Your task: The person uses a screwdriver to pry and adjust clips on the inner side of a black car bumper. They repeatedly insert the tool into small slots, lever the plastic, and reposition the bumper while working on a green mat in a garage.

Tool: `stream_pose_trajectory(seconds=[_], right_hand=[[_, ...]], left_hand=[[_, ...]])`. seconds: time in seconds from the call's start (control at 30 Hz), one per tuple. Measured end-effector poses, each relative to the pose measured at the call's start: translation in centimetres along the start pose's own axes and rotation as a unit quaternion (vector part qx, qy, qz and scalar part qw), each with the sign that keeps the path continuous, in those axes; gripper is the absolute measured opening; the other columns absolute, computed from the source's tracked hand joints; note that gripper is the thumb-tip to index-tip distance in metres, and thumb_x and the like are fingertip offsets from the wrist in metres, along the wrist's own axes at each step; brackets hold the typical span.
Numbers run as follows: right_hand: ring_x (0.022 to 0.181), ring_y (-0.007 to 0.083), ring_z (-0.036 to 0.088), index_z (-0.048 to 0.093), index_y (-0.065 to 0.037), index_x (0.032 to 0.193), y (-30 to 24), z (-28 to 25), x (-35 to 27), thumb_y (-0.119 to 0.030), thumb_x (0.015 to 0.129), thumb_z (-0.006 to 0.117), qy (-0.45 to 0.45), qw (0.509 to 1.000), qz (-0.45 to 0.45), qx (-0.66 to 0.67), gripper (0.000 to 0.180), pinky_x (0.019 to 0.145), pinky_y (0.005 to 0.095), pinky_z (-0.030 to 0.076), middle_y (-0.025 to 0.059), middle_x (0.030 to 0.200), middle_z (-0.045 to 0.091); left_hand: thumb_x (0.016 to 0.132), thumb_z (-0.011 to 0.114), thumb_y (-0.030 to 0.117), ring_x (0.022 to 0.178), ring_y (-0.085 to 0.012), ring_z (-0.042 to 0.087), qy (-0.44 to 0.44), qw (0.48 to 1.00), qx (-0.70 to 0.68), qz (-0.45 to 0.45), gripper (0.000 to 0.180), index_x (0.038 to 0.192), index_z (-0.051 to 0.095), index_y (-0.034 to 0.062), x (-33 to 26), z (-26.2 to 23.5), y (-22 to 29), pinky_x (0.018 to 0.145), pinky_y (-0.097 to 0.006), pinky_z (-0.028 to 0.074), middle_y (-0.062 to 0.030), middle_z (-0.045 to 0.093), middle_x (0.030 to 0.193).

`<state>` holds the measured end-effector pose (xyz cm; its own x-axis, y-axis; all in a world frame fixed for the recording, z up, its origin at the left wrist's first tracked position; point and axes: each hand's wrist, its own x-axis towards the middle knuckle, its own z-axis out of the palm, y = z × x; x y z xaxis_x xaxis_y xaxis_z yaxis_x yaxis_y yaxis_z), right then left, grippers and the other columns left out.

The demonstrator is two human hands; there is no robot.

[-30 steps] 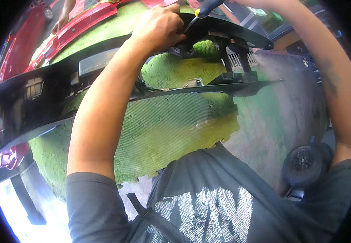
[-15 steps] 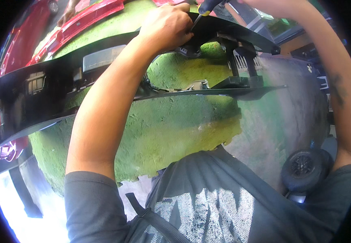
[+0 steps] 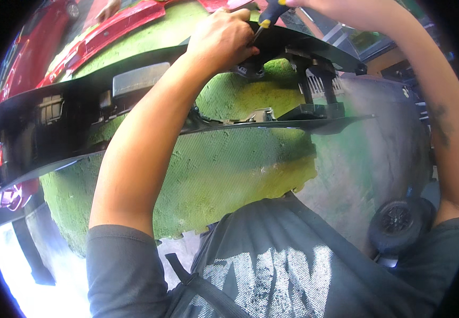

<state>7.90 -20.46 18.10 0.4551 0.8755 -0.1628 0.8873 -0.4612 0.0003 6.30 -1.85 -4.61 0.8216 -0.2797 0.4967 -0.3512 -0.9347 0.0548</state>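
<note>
A long black plastic car panel (image 3: 25,127) stretches across in front of me, with brackets and clips on its inner side. My left hand (image 3: 223,40) is closed over its far part, fingers curled down; their grip is partly hidden. Beside those fingers the metal shaft of a screwdriver (image 3: 273,13) slants down to the panel, its tip hard to see. At the top edge of the view, my right hand (image 3: 314,4) is closed at the blue and yellow handle, mostly cut off by the frame.
Under the panel lies a green textured mat (image 3: 229,175). A red car part (image 3: 107,40) rests beyond, with another person's hand (image 3: 110,8) near it. A red car (image 3: 30,58) stands at far left. A small wheel (image 3: 399,220) sits at lower right.
The screwdriver handle shows a little lower and further right. My left hand has shifted slightly right. The other person's hand has moved right and up.
</note>
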Motion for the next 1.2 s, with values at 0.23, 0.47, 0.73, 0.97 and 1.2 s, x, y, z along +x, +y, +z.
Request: stream_pose_trajectory(seconds=[0.23, 0.47, 0.73, 0.97, 1.2], right_hand=[[0.092, 0.0404, 0.079, 0.064, 0.014, 0.132, -1.0, 1.5, 1.0, -0.016, 0.109, 0.06, 0.065, 0.995, 0.07, -0.032, 0.038, 0.086, 0.0493, 0.063, 0.0305, 0.109, 0.076], [0.115, 0.0424, 0.072, 0.061, 0.01, 0.142, -0.2, 3.4, 1.2, -0.032, 0.112, 0.063, 0.173, 0.97, -0.041, -0.163, 0.051, 0.103, 0.0516, 0.059, 0.0343, 0.132, 0.069], [0.12, 0.0377, 0.073, 0.062, 0.002, 0.147, 1.6, 2.6, 1.5, -0.034, 0.112, 0.062, 0.057, 0.996, 0.043, -0.06, 0.05, 0.103, 0.0473, 0.059, 0.0303, 0.135, 0.07], [0.128, 0.0394, 0.07, 0.059, -0.001, 0.153, -0.5, 0.6, 2.1, -0.043, 0.113, 0.058, -0.046, 0.992, 0.118, -0.014, 0.058, 0.108, 0.0484, 0.056, 0.0324, 0.14, 0.068], [0.118, 0.0392, 0.074, 0.071, -0.002, 0.133, -0.1, -0.2, 0.5, -0.009, 0.104, 0.071, -0.014, 0.999, 0.045, -0.019, 0.031, 0.102, 0.0482, 0.058, 0.0269, 0.124, 0.076]], left_hand=[[0.089, 0.09, 0.037, 0.102, -0.0341, 0.074, -0.065, 0.997, -0.028, -0.041, 0.031, 0.093, 0.085, 0.0066, 0.5, -1.0, 0.9, 0.092, -0.048, 0.06, -0.0119, 0.07, 0.11], [0.087, 0.09, 0.037, 0.106, -0.0343, 0.073, -0.026, 0.999, 0.02, -0.023, 0.022, 0.094, 0.089, 0.0161, -2.0, -0.8, -1.7, 0.095, -0.048, 0.06, -0.0067, 0.072, 0.106], [0.088, 0.09, 0.044, 0.106, -0.0343, 0.072, -0.035, 0.999, 0.021, -0.017, 0.028, 0.094, 0.089, 0.0162, -0.1, -0.6, 0.1, 0.092, -0.047, 0.061, -0.0057, 0.071, 0.108], [0.086, 0.091, 0.039, 0.109, -0.0353, 0.071, -0.035, 0.998, 0.032, -0.029, 0.025, 0.092, 0.088, 0.0147, -1.5, -1.1, -0.9, 0.092, -0.045, 0.062, -0.0048, 0.071, 0.11], [0.085, 0.092, 0.039, 0.107, -0.0341, 0.072, -0.015, 1.0, 0.014, 0.001, 0.027, 0.093, 0.087, 0.0138, 0.2, 0.0, -0.2, 0.093, -0.046, 0.062, -0.0049, 0.07, 0.11]])
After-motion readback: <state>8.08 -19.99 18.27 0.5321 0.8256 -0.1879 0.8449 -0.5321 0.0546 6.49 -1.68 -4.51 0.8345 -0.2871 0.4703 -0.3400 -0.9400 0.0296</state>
